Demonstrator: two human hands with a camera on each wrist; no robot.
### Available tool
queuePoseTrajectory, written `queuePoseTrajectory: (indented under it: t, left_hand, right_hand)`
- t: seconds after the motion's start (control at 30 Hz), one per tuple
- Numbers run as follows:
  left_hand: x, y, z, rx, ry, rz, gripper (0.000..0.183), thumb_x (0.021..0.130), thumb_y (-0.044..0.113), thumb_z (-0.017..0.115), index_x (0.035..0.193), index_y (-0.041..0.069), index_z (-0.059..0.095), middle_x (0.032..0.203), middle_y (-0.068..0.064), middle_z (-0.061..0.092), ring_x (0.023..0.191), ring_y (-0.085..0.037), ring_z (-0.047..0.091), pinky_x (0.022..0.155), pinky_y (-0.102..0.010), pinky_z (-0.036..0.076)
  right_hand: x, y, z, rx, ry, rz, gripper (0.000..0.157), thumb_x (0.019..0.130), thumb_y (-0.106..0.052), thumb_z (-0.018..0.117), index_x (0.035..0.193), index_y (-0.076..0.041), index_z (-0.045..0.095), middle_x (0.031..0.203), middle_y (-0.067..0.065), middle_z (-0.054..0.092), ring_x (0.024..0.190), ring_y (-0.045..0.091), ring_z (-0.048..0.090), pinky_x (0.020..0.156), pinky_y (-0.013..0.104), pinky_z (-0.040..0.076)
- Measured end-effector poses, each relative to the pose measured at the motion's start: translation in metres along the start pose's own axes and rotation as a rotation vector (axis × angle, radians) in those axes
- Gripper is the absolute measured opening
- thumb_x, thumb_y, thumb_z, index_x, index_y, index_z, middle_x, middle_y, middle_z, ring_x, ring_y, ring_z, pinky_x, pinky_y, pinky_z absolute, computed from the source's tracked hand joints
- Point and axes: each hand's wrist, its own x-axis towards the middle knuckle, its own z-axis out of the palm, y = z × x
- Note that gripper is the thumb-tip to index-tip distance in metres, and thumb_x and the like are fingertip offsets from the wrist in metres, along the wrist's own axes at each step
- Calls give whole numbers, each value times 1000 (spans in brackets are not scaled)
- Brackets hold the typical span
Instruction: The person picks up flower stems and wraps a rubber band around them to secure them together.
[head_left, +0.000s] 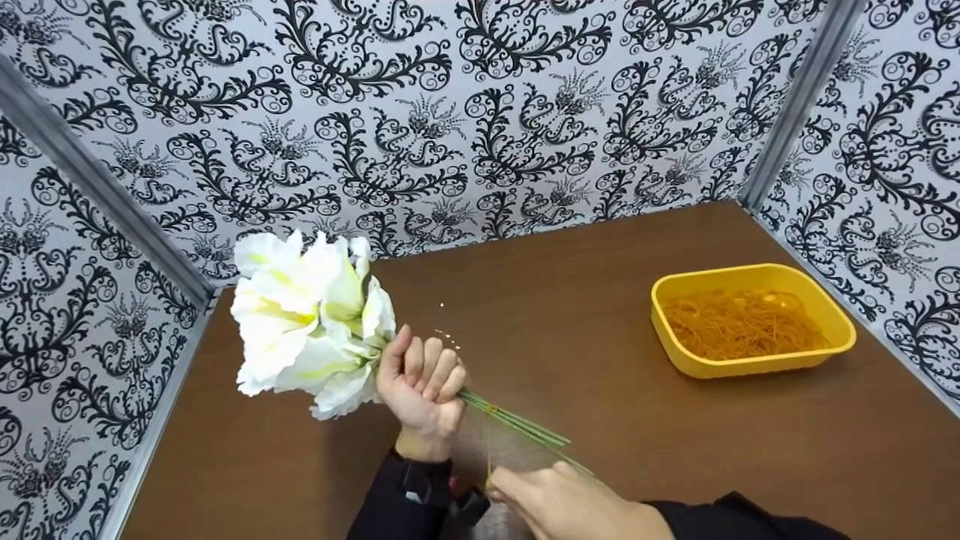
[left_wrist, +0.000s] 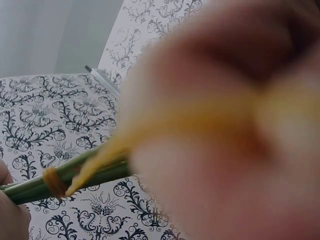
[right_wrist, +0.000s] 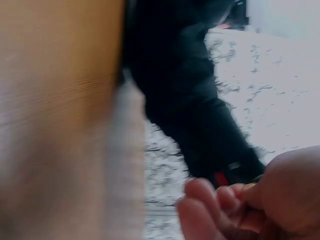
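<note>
A bunch of artificial flowers [head_left: 307, 322] is held above the brown tabletop [head_left: 585, 300], near its left side. The blooms are white with pale yellow-green streaks at the centres, packed together so that a sure count of them cannot be made. Their thin green stems [head_left: 517, 424] run down to the right in one tight bundle. An orange rubber band [left_wrist: 54, 181] sits around the stems; the left wrist view shows it wrapped once, with a stretched strand leading off toward a blurred hand.

The left hand [head_left: 421, 386] has its fingers curled round the stems just below the blooms, knuckles up. The right hand [head_left: 570, 502] is at the lower ends of the stems, its fingers [right_wrist: 210, 210] bent inward and pinching; the band's strand appears to lead to it, though the blur leaves the exact grip uncertain.

One yellow rectangular tray [head_left: 667, 330] stands well apart on the right of the tabletop, holding a heap of orange rubber bands [head_left: 742, 322], too many to count.
</note>
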Motion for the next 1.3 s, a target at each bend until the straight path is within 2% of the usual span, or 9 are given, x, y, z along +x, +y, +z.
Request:
queuePoseTrajectory:
  t: [0.13, 0.3, 0.43, 0.67, 0.83, 1.0, 1.13, 1.23, 1.3]
  left_hand:
    - [1, -1, 0, 51, -28, -29, 52, 102, 18, 44, 55, 15, 22, 50, 7, 17, 40, -5, 13, 37, -16, 13]
    - [0, -2, 1, 145, -45, -95, 52, 103, 20, 42, 55, 15, 23, 50, 6, 16, 39, -5, 13, 37, -15, 12]
    - [0, -5, 3, 221, -41, -179, 52, 103, 21, 43, 55, 15, 24, 50, 6, 16, 39, -5, 13, 37, -16, 13]
    - [0, -5, 4, 178, 8, -286, 52, 102, 22, 46, 55, 17, 22, 50, 7, 16, 39, -4, 14, 37, -15, 13]
    - [0, -4, 4, 120, -14, -307, 52, 102, 21, 45, 55, 16, 22, 50, 7, 16, 40, -4, 14, 37, -15, 13]
    - [0, -4, 7, 68, -37, -304, 52, 103, 21, 43, 55, 16, 23, 51, 7, 17, 40, -4, 15, 38, -15, 14]
    - [0, -5, 8, 5, -23, -246, 51, 103, 21, 42, 56, 16, 24, 51, 7, 18, 40, -5, 15, 39, -15, 14]
    - [-1, -5, 9, -53, 8, -142, 51, 102, 20, 42, 56, 16, 23, 50, 8, 18, 40, -5, 16, 39, -15, 15]
    - [-1, -4, 8, -86, 30, -59, 51, 102, 19, 42, 56, 17, 22, 51, 8, 18, 41, -5, 16, 39, -16, 15]
  right_hand:
    - [-3, -5, -22, -67, 62, -42, 28, 87, 5, 60, 109, -13, 59, 73, -12, 49, 55, -6, 34, 45, 6, 27]
    - [2, 4, -49, -229, 345, -181, 16, 102, -6, 52, 111, -8, 65, 91, -3, 70, 69, 4, 66, 59, 15, 55]
    - [7, 19, -69, -224, 450, -198, 21, 108, -13, 47, 109, -6, 66, 97, 3, 74, 79, 12, 72, 69, 22, 59]
    - [16, 54, -85, -182, 418, -102, 13, 102, -5, 57, 111, -8, 66, 100, 0, 73, 85, 11, 71, 71, 25, 59]
    - [19, 71, -80, -150, 367, -39, 23, 93, 4, 68, 110, -10, 67, 100, -3, 72, 86, 11, 71, 73, 23, 58]
    - [21, 83, -72, -156, 357, -43, 25, 90, 5, 70, 110, -10, 67, 98, -1, 73, 85, 12, 72, 72, 25, 58]
    - [21, 91, -60, -144, 340, -67, 26, 90, 4, 71, 111, -11, 66, 97, -1, 73, 83, 12, 72, 70, 25, 58]
    - [22, 93, -44, -120, 339, -91, 26, 91, 3, 69, 113, -11, 68, 99, -1, 74, 84, 11, 72, 72, 24, 59]
    - [20, 90, -29, -21, 327, -97, 29, 91, 5, 67, 115, -12, 70, 103, -1, 75, 86, 11, 72, 74, 21, 58]
